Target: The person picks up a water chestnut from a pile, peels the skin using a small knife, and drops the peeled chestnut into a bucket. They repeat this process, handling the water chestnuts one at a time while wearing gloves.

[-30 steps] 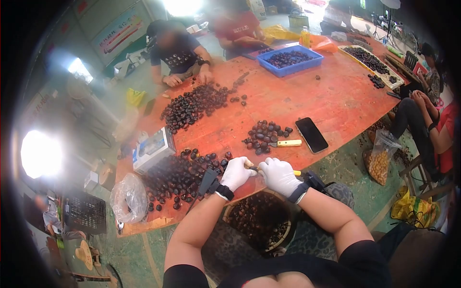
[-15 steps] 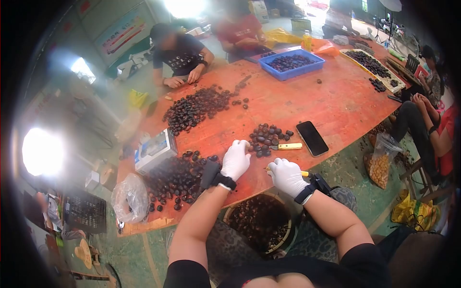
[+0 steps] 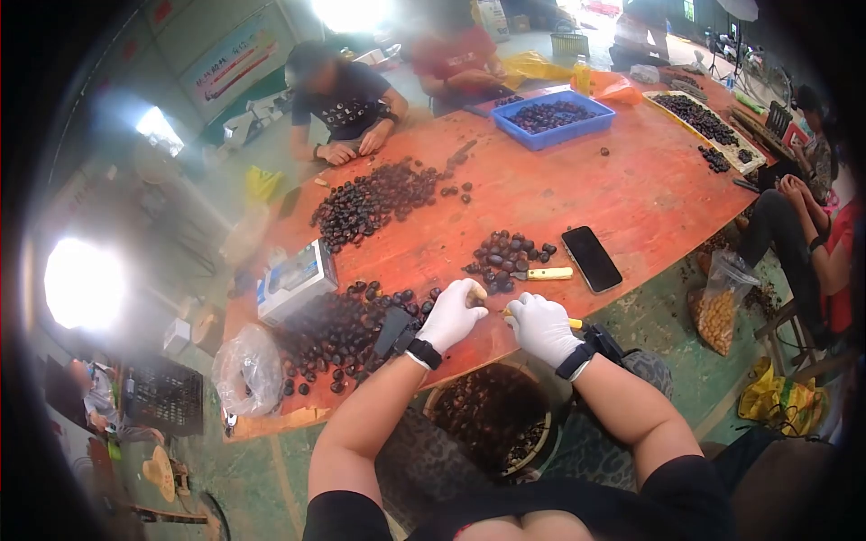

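Observation:
My left hand (image 3: 454, 316), in a white glove, is closed around a chestnut (image 3: 476, 299) that shows a tan-brown side at the fingertips. Close by on the right, my gloved right hand (image 3: 541, 325) grips a knife with a yellow handle (image 3: 575, 323); its end sticks out behind the palm, and most of the blade is hidden. Just beyond both hands is a small heap of dark chestnuts (image 3: 507, 251), with a second yellow-handled knife (image 3: 550, 273) beside it. A larger chestnut pile (image 3: 316, 343) spreads left of my left wrist.
A black phone (image 3: 593, 259) lies right of the small heap. Below the table edge stands a round basket (image 3: 544, 437) of dark scraps. A box (image 3: 296, 281) and plastic bag (image 3: 246, 370) are at left. Across the red table (image 3: 433, 239), people sit near a blue tray (image 3: 559, 135).
My left hand has moved slightly right and nearer the table edge, closer to my right hand. The chestnut at its fingertips now shows more clearly. My right hand has barely shifted.

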A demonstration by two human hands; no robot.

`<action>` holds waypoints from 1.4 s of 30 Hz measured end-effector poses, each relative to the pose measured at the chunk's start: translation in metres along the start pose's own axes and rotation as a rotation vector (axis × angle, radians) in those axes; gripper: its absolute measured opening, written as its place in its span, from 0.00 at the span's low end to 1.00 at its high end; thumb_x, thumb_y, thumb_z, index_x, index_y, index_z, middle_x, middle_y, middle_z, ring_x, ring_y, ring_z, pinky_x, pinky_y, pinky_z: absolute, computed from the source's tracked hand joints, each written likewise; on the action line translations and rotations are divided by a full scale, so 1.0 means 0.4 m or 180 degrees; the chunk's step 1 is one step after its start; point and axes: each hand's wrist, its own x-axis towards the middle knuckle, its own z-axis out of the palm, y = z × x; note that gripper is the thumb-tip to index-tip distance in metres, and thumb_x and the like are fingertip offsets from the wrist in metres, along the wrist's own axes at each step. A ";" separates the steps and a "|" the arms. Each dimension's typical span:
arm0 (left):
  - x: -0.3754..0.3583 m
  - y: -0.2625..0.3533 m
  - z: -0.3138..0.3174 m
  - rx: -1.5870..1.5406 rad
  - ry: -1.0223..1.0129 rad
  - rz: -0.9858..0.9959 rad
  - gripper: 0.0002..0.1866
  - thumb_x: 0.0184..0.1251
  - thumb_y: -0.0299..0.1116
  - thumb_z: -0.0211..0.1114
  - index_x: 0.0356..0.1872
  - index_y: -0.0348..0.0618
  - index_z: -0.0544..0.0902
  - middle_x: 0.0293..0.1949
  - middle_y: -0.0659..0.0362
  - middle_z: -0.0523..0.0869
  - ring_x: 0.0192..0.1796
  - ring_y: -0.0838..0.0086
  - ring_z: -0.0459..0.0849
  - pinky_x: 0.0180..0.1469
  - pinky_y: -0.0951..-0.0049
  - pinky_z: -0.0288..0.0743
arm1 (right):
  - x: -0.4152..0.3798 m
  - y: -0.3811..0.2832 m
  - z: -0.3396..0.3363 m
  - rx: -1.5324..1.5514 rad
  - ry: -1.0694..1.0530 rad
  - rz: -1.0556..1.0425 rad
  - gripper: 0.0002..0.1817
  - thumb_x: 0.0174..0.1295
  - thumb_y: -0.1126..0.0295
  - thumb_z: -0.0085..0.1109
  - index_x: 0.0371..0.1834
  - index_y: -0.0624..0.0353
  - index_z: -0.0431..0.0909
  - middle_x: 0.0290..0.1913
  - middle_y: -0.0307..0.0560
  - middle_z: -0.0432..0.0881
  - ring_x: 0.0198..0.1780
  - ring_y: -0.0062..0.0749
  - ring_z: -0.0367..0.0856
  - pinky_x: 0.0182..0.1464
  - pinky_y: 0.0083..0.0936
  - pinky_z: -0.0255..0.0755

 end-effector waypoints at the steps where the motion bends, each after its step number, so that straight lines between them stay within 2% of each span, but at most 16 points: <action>1: -0.005 -0.029 0.015 -0.0287 -0.0051 0.0015 0.15 0.58 0.21 0.69 0.47 0.40 0.81 0.40 0.54 0.82 0.42 0.67 0.82 0.49 0.68 0.77 | 0.001 -0.002 -0.002 0.0008 0.0014 -0.0001 0.08 0.62 0.61 0.59 0.37 0.52 0.79 0.35 0.44 0.78 0.41 0.39 0.81 0.38 0.37 0.77; 3: -0.017 -0.036 0.027 -0.0721 -0.0112 -0.0048 0.14 0.58 0.22 0.70 0.46 0.40 0.82 0.38 0.54 0.84 0.43 0.68 0.83 0.49 0.69 0.77 | 0.003 -0.012 -0.011 0.0069 0.0054 -0.0036 0.09 0.62 0.61 0.60 0.38 0.52 0.79 0.35 0.44 0.78 0.41 0.39 0.81 0.37 0.37 0.77; 6: -0.022 -0.006 -0.002 0.1000 -0.0172 0.0594 0.15 0.56 0.25 0.71 0.46 0.41 0.84 0.38 0.52 0.86 0.44 0.67 0.85 0.48 0.70 0.78 | 0.001 -0.023 -0.012 0.0098 0.0108 -0.0061 0.09 0.62 0.60 0.60 0.38 0.52 0.78 0.35 0.44 0.78 0.41 0.39 0.81 0.37 0.37 0.77; 7: -0.020 -0.007 -0.004 0.0899 -0.0225 0.0269 0.15 0.55 0.25 0.72 0.45 0.41 0.86 0.39 0.51 0.87 0.42 0.65 0.86 0.46 0.70 0.79 | 0.001 -0.024 -0.013 0.0097 0.0130 -0.0068 0.09 0.62 0.60 0.60 0.38 0.52 0.78 0.35 0.44 0.77 0.40 0.39 0.81 0.37 0.37 0.77; 10: -0.023 -0.009 -0.010 0.0428 -0.0314 0.0034 0.15 0.55 0.25 0.72 0.45 0.40 0.85 0.40 0.50 0.88 0.41 0.65 0.87 0.47 0.69 0.79 | 0.003 -0.023 -0.013 0.0124 0.0240 -0.0162 0.09 0.62 0.60 0.61 0.38 0.52 0.77 0.34 0.44 0.77 0.40 0.40 0.81 0.36 0.37 0.77; 13: -0.022 -0.022 -0.004 0.0370 -0.0243 0.0147 0.15 0.56 0.24 0.71 0.46 0.38 0.85 0.39 0.50 0.89 0.41 0.67 0.87 0.47 0.69 0.79 | 0.015 -0.024 -0.004 0.0187 0.0365 -0.0285 0.09 0.62 0.61 0.61 0.37 0.53 0.77 0.34 0.44 0.77 0.40 0.40 0.81 0.36 0.37 0.77; 19: -0.017 -0.028 0.002 -0.0032 -0.0349 -0.0141 0.14 0.55 0.25 0.72 0.45 0.36 0.85 0.39 0.50 0.89 0.42 0.66 0.87 0.48 0.68 0.79 | 0.030 -0.032 0.021 0.0111 0.0339 -0.0401 0.07 0.60 0.64 0.59 0.36 0.52 0.77 0.34 0.43 0.77 0.39 0.40 0.80 0.36 0.37 0.77; 25: -0.024 -0.005 0.001 0.0539 -0.0187 0.0033 0.16 0.54 0.30 0.74 0.43 0.37 0.85 0.38 0.50 0.88 0.40 0.62 0.87 0.47 0.67 0.79 | 0.018 -0.012 0.013 -0.0053 0.0109 -0.0260 0.05 0.60 0.65 0.57 0.35 0.51 0.79 0.34 0.43 0.77 0.40 0.39 0.80 0.36 0.38 0.76; 32: -0.031 -0.006 0.001 0.0663 -0.0014 -0.0015 0.16 0.50 0.32 0.77 0.39 0.37 0.84 0.34 0.50 0.87 0.38 0.61 0.86 0.44 0.66 0.79 | 0.019 -0.012 -0.007 0.0009 0.0213 -0.0158 0.08 0.60 0.62 0.60 0.39 0.50 0.80 0.35 0.43 0.78 0.40 0.38 0.81 0.36 0.36 0.77; 36: -0.027 0.001 0.014 0.0753 0.0021 -0.0020 0.16 0.49 0.33 0.78 0.37 0.37 0.84 0.34 0.50 0.87 0.38 0.61 0.86 0.44 0.66 0.79 | 0.024 -0.039 0.005 0.0075 0.0250 -0.0161 0.09 0.60 0.62 0.61 0.38 0.52 0.76 0.35 0.43 0.78 0.40 0.39 0.82 0.35 0.36 0.78; 42: -0.029 -0.002 0.016 0.0769 0.0086 -0.0058 0.16 0.50 0.33 0.78 0.37 0.38 0.84 0.34 0.49 0.87 0.39 0.58 0.86 0.44 0.65 0.79 | 0.018 -0.036 0.001 0.0041 -0.0021 -0.0135 0.07 0.61 0.64 0.59 0.38 0.52 0.77 0.35 0.45 0.78 0.40 0.40 0.82 0.36 0.36 0.78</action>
